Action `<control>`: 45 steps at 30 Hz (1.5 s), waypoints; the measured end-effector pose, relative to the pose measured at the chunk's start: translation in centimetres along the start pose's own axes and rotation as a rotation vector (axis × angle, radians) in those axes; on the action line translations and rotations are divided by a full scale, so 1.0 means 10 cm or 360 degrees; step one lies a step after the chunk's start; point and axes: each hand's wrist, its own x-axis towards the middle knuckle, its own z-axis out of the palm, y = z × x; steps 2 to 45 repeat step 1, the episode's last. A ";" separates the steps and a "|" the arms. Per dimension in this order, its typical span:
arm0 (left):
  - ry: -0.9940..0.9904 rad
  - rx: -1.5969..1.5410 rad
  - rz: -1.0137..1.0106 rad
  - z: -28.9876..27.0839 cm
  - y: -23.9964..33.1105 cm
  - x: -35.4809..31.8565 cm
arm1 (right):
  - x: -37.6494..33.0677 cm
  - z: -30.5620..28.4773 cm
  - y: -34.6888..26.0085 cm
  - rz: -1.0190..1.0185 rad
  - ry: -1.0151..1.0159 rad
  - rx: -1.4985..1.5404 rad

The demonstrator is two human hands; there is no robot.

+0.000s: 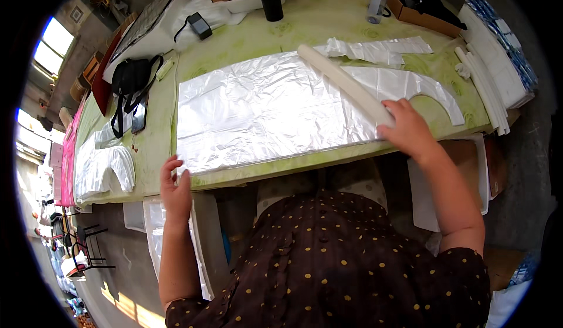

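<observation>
On table edge, left hand (pixel 175 188) pinning plastic sheet (pixel 264 108), right hand (pixel 407 130) gripping roll (pixel 346 83)

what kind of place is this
Likely a small packing or bag-making workshop: a flat stack of plastic bags on a worktable, a white roll under the right hand, cardboard boxes behind.

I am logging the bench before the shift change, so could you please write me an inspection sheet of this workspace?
Surface: green patterned table, mostly covered.
Job's things: stack of clear plastic sheets; white roll lying across it.
Clutter: black bag, water bottle, cardboard boxes, white strips.
Grippers: left hand at the stack's near corner; right hand on the roll's end.
Cables: black adapter with lead.
Surroundings: windows at left.
</observation>
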 end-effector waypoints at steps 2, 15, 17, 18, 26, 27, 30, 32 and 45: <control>-0.0003 -0.0002 0.0007 0.02 0.01 0.02 | -0.08 0.02 -0.10 0.0052 -0.0065 0.0093; -0.0003 -0.0002 0.0007 0.02 0.01 0.02 | -0.08 0.02 -0.10 0.0052 -0.0065 0.0093; -0.0003 -0.0002 0.0007 0.02 0.01 0.02 | -0.08 0.02 -0.10 0.0052 -0.0065 0.0093; -0.0003 -0.0002 0.0007 0.02 0.01 0.02 | -0.08 0.02 -0.10 0.0052 -0.0065 0.0093; -0.0003 -0.0002 0.0007 0.02 0.01 0.02 | -0.08 0.02 -0.10 0.0052 -0.0065 0.0093; -0.0003 -0.0002 0.0007 0.02 0.01 0.02 | -0.08 0.02 -0.10 0.0052 -0.0065 0.0093; -0.0003 -0.0002 0.0007 0.02 0.01 0.02 | -0.08 0.02 -0.10 0.0052 -0.0065 0.0093; -0.0003 -0.0002 0.0007 0.02 0.01 0.02 | -0.08 0.02 -0.10 0.0052 -0.0065 0.0093; -0.0003 -0.0002 0.0007 0.02 0.01 0.02 | -0.08 0.02 -0.10 0.0052 -0.0065 0.0093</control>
